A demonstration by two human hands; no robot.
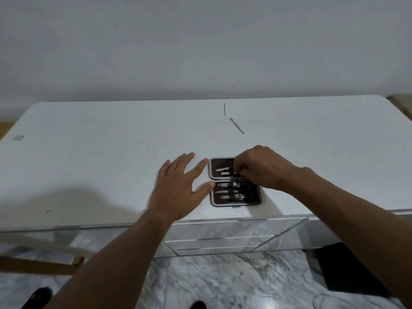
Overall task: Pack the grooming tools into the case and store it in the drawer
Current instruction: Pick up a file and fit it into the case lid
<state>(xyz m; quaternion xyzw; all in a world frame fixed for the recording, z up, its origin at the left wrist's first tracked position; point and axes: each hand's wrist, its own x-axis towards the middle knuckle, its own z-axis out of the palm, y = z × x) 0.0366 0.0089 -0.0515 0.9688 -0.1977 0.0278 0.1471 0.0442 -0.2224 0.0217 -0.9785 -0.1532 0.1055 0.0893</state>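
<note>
A dark grooming case (225, 165) lies open near the front edge of the white table (89, 166), with several metal tools strapped inside both halves. My right hand (265, 168) rests over the far half, fingertips pinched on a thin metal tool there. Flat on the table beside the case lies my left hand (180, 186), fingers spread, forefinger and thumb touching the case's left edge. Two loose tools lie farther back: a thin pin-like stick (224, 109) and a flat double-ended pusher (237, 126).
White drawers (223, 233) sit under the table's front edge, all shut. Below is a marble floor (223, 284). A wooden chair part (40, 262) is at lower left, a dark object (341, 268) at lower right. A wall stands behind the table.
</note>
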